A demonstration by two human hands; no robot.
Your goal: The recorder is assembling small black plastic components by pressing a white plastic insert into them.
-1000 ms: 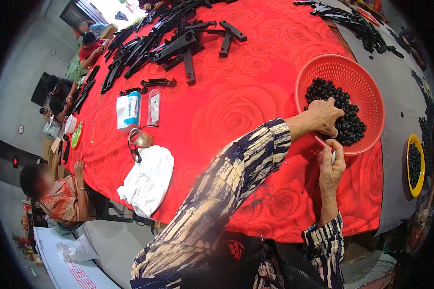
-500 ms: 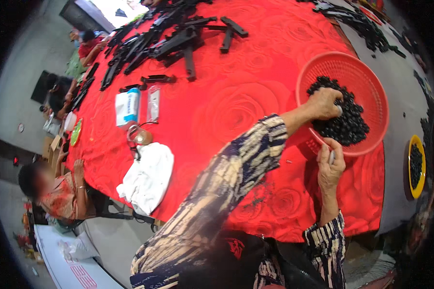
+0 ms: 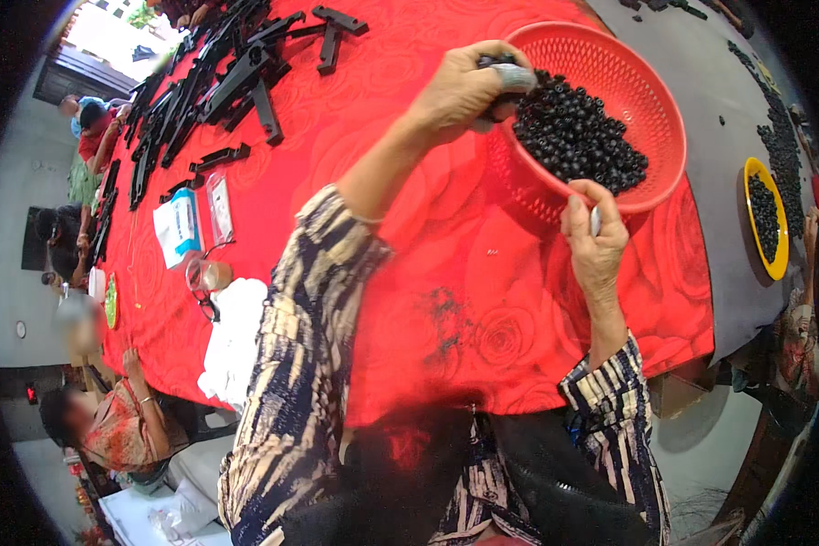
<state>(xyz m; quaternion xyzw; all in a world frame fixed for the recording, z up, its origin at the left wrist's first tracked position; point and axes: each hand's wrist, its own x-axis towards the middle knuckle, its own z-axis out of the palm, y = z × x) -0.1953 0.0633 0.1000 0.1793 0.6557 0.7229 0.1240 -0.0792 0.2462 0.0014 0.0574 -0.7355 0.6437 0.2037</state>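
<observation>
A red plastic basket (image 3: 657,109) sits on the red rose-patterned cloth, with a heap of small round black parts (image 3: 581,138) in it, some showing a hole like a bead. My left hand (image 3: 469,89) is at the basket's left rim, closed around a handful of the black parts; a few show between thumb and fingers. Grey wrapping covers one of its fingers. On the near rim of the basket, my right hand (image 3: 597,235) pinches the edge between thumb and fingers, and it has a light wrapping on a finger too.
Long black plastic pieces (image 3: 232,86) are piled at the far left. A white-and-blue packet (image 3: 176,227), a glass jar (image 3: 211,275) and a white cloth (image 3: 235,341) lie left. A yellow plate (image 3: 778,264) holding black parts stands on the grey table at right. Other people sit around.
My left hand has come up out of the heap and moved left to the rim, now full of black parts. My right hand stays on the near rim. The whole view has shifted.
</observation>
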